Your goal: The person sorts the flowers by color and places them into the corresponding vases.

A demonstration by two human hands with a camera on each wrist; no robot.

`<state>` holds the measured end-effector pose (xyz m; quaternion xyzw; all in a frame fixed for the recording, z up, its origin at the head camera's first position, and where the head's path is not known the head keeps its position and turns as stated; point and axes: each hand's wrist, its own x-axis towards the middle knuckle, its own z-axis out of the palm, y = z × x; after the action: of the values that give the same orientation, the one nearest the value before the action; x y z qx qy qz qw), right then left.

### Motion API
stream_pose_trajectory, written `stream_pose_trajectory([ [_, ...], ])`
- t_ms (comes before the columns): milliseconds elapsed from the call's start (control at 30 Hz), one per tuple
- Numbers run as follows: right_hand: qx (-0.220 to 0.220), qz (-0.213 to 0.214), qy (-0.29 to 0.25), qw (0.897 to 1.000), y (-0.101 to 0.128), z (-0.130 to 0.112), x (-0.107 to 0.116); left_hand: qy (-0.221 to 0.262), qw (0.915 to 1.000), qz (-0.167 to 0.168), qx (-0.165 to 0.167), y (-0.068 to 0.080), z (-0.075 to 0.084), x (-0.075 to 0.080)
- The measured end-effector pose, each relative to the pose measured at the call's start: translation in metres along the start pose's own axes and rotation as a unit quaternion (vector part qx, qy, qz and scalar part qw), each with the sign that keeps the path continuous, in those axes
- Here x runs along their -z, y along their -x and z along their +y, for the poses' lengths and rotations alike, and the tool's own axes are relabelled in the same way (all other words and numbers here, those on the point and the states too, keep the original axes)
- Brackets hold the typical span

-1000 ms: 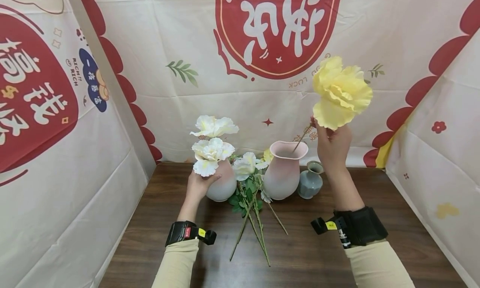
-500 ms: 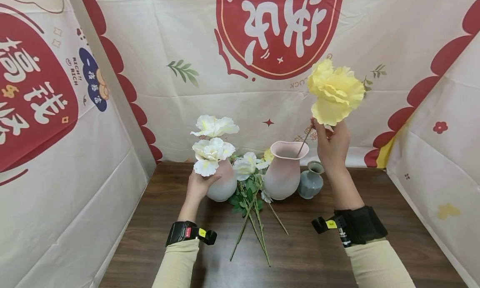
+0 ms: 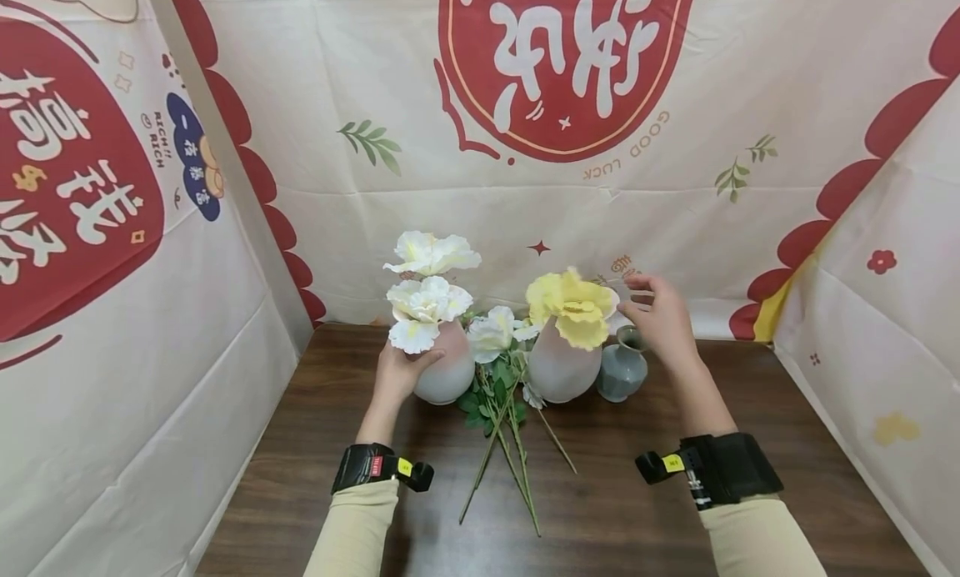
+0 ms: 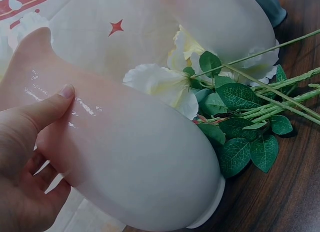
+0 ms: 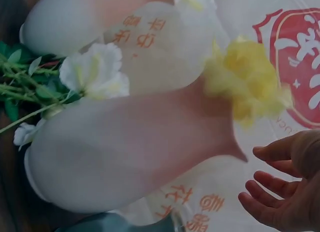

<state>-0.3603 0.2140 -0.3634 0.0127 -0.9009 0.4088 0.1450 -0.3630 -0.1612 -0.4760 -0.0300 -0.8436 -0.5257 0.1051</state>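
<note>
Yellow flower (image 3: 573,313) in pink vase (image 3: 558,367)

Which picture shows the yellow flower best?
The head view: the yellow flower sits whole and sharp in the middle pink vase. The right wrist view shows it blurred. The left wrist view misses it.

On the dark wooden table (image 3: 615,510), a round pink-white ceramic vase (image 3: 444,370) stands left, a taller pink ceramic vase (image 3: 558,368) right of it, and a small grey-blue ceramic vase (image 3: 621,368) just beside that. Loose green-stemmed artificial flowers (image 3: 504,427) lie between and before the two pink vases. A yellow fabric flower (image 3: 572,308) sits in the taller vase, white fabric flowers (image 3: 429,287) in the round one.
</note>
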Motion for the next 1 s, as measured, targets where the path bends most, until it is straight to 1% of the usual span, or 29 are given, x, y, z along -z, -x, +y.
stream_pose_trajectory([
  [133,0.004,-0.004,0.014,1.000,0.002,0.009,-0.002,0.002,1.0000,0.002,-0.004,-0.001,0.000,0.000],
  [367,0.007,-0.011,0.013,1.000,0.004,0.013,-0.008,0.006,1.0000,0.001,-0.007,0.000,-0.001,-0.001],
  [533,0.012,-0.002,0.008,1.000,0.010,0.020,-0.012,0.006,0.9999,0.003,-0.008,0.000,-0.001,-0.001],
  [633,0.005,0.002,0.002,1.000,0.016,0.026,-0.014,0.002,1.0000,0.002,-0.006,0.000,0.000,0.000],
  [733,-0.012,-0.002,-0.002,1.000,0.022,0.032,-0.018,0.002,1.0000,0.001,-0.007,0.000,0.000,0.000],
  [867,-0.029,-0.006,0.007,1.000,0.029,0.041,-0.023,0.007,0.9999,0.003,-0.008,0.001,0.000,-0.001],
  [1000,-0.040,0.002,0.022,0.999,0.036,0.049,-0.032,0.008,0.9999,0.004,-0.009,0.001,-0.001,-0.001],
])
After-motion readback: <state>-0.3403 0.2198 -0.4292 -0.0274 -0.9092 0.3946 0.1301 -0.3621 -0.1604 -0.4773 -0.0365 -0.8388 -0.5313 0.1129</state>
